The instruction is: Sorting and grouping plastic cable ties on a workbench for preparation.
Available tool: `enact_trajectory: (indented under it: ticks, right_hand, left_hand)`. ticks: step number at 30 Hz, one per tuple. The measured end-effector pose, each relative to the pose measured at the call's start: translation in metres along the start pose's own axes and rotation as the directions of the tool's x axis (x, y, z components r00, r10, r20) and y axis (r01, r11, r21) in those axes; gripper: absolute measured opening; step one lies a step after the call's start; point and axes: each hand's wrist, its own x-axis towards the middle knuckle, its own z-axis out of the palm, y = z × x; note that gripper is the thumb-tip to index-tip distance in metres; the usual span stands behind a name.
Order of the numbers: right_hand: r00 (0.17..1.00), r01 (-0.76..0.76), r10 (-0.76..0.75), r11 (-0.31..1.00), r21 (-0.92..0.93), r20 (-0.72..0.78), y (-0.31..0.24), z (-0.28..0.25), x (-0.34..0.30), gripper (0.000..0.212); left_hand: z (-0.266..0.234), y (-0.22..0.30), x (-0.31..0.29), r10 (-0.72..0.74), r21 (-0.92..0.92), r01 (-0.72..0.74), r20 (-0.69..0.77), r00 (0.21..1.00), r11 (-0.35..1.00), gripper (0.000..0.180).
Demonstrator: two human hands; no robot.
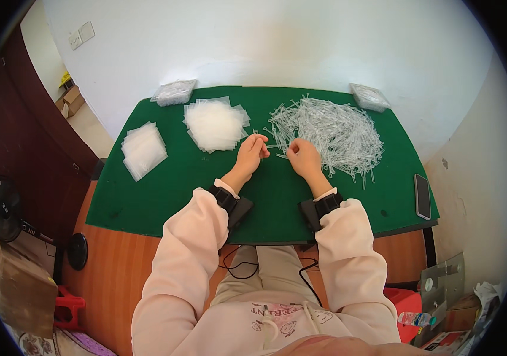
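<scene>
My left hand (252,155) is closed, its fingers curled around thin clear plastic sticks, with a looped end (256,133) showing above the fingers. How many it holds is hidden. My right hand (304,159) is pinched closed at the near left edge of a big loose heap of clear plastic sticks with looped ends (339,136). Whatever sits between its fingertips is too small to make out. A few stray sticks lie between the two hands. Left of my left hand is a fanned pile of clear plastic bags (215,123).
Farther left on the green table (146,204) lies a smaller stack of clear bags (143,151). Filled clear packs stand at the back left (174,92) and back right (370,97), near the wall. A phone (422,196) rests by the right edge.
</scene>
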Motion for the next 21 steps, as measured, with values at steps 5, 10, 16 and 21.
enact_trajectory:
  ticks: [5, 10, 16, 21]
  right_hand:
    - [0.998, -0.059, 0.044, 0.657, 0.752, 0.040, -0.010, -0.001, 0.002, 0.008]
    - [0.970, -0.124, -0.135, 0.446, 0.886, 0.204, -0.027, -0.009, -0.006, 0.007]
    - [0.942, -0.127, -0.228, 0.437, 0.891, 0.246, -0.023, 0.001, -0.008, 0.003]
    - [0.994, 0.108, -0.104, 0.947, 0.304, -0.032, 0.003, -0.014, 0.004, 0.007]
  left_hand:
    - [0.007, 0.009, -0.006, -0.033, -0.144, 0.042, 0.063, 0.997, 0.989, 0.020]
    - [0.013, 0.015, -0.011, -0.063, -0.270, 0.104, 0.158, 0.986, 0.957, 0.021]
    - [0.014, 0.009, -0.009, -0.068, -0.133, 0.087, 0.143, 0.987, 0.987, 0.023]
    - [-0.001, 0.001, 0.001, 0.097, -0.044, -0.098, -0.018, 0.995, 0.994, 0.024]
